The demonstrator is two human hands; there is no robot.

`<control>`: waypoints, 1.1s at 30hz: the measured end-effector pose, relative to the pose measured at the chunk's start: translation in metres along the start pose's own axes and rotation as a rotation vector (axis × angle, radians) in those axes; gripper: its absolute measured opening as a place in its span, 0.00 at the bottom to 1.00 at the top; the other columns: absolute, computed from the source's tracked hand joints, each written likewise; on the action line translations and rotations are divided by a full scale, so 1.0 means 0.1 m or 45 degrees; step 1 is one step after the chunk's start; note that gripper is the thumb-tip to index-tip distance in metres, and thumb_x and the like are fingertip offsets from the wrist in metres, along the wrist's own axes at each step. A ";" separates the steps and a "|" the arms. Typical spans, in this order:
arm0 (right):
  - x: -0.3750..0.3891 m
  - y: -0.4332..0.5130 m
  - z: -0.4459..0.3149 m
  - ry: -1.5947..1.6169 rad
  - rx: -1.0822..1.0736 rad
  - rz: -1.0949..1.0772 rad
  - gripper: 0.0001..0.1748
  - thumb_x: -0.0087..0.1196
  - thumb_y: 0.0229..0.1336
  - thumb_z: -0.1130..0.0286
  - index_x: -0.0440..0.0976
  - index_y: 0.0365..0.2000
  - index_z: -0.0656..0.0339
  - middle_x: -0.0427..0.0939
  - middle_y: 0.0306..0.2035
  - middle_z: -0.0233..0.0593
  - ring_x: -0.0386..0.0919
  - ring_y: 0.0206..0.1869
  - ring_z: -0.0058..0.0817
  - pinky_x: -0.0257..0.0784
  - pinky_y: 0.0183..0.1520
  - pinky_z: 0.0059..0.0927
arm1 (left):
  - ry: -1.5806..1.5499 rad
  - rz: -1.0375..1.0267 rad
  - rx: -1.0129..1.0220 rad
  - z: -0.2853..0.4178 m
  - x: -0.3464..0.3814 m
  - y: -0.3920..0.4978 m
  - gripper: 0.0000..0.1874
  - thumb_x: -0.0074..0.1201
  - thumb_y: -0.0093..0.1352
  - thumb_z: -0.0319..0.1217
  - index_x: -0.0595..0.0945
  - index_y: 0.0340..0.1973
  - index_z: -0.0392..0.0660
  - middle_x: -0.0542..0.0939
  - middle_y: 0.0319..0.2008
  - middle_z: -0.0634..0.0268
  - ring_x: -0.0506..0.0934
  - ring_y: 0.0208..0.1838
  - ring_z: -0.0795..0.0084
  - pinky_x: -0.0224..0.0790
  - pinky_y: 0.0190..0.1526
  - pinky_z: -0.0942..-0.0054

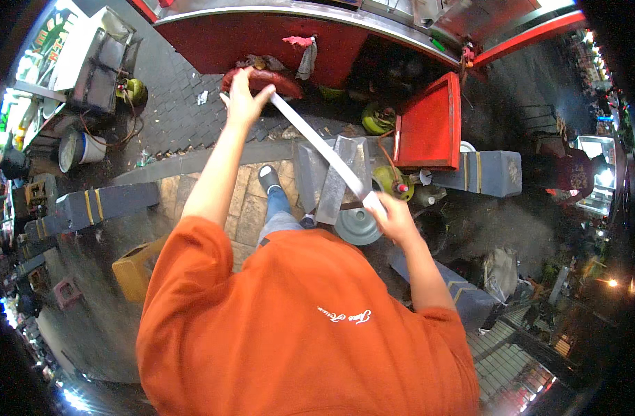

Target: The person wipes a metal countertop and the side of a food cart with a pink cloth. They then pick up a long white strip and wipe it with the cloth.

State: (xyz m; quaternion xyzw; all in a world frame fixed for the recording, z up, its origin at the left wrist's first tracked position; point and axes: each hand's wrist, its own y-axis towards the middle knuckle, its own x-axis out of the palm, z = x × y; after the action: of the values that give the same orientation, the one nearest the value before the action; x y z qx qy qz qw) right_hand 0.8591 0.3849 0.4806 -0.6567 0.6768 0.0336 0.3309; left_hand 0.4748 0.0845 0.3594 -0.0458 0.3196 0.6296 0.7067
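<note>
A long white bar or tube (pixel 317 143) slants across the view in front of me. My right hand (pixel 392 216) is closed around its lower end. My left hand (pixel 247 99) is raised at its upper end, thumb spread from the fingers; whether it touches the bar is unclear. Behind my left hand is a round red cushion-like object (pixel 278 83) by the red panel of a stall. Below the bar lie greyish, translucent-looking boxes or covers (pixel 335 192) on the pavement, beside a round pale-green lid or basin (pixel 358 226).
Green gas cylinders (pixel 378 118) with a hose stand by an open red cabinet door (pixel 429 125) at right. Dark blocks with yellow stripes (pixel 107 205) flank the kerb. A yellow crate (pixel 135 268) lies at left, a bucket (pixel 81 150) beyond it. A person (pixel 572 166) is at far right.
</note>
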 end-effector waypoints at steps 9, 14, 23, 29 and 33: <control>-0.09 -0.63 0.07 -0.160 0.079 0.002 0.19 0.63 0.62 0.68 0.80 0.53 0.62 0.85 0.48 0.53 0.84 0.52 0.50 0.77 0.56 0.43 | -0.113 -0.162 -0.208 0.38 -0.07 -0.98 0.38 0.67 0.70 0.50 0.73 0.70 0.49 0.71 0.74 0.56 0.65 0.79 0.54 0.37 0.77 0.29; 0.10 0.40 -0.12 -0.343 -0.130 0.230 0.17 0.59 0.69 0.60 0.79 0.48 0.63 0.84 0.43 0.57 0.82 0.49 0.57 0.76 0.51 0.48 | 0.195 0.158 -0.108 -0.25 0.01 0.44 0.44 0.65 0.67 0.62 0.73 0.70 0.49 0.70 0.75 0.54 0.65 0.78 0.50 0.42 0.77 0.29; 0.02 -1.35 0.42 -0.289 0.080 0.166 0.20 0.69 0.58 0.65 0.82 0.49 0.65 0.87 0.48 0.52 0.86 0.51 0.48 0.80 0.56 0.44 | -0.237 -0.388 -0.312 0.89 -0.13 -1.44 0.41 0.68 0.70 0.46 0.68 0.74 0.45 0.69 0.75 0.53 0.64 0.79 0.52 0.44 0.80 0.45; 0.16 0.33 0.04 -0.388 -0.186 0.376 0.16 0.63 0.66 0.63 0.80 0.47 0.64 0.85 0.42 0.54 0.84 0.47 0.55 0.78 0.50 0.45 | 0.175 0.019 -0.116 0.10 0.07 0.42 0.45 0.64 0.68 0.59 0.68 0.75 0.54 0.68 0.76 0.58 0.66 0.78 0.49 0.39 0.74 0.21; 0.19 0.23 0.08 -0.206 -0.273 0.331 0.16 0.64 0.66 0.64 0.79 0.45 0.65 0.84 0.41 0.56 0.84 0.45 0.55 0.77 0.47 0.44 | 0.183 -0.048 0.006 0.16 -0.04 0.43 0.41 0.66 0.69 0.55 0.70 0.72 0.52 0.71 0.73 0.57 0.67 0.77 0.50 0.42 0.75 0.24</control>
State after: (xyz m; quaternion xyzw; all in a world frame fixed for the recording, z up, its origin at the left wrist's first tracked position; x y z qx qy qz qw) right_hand 0.8429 0.3753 0.4566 -0.5903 0.7198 0.2007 0.3051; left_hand 0.4420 0.0973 0.3887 -0.0954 0.3700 0.6105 0.6937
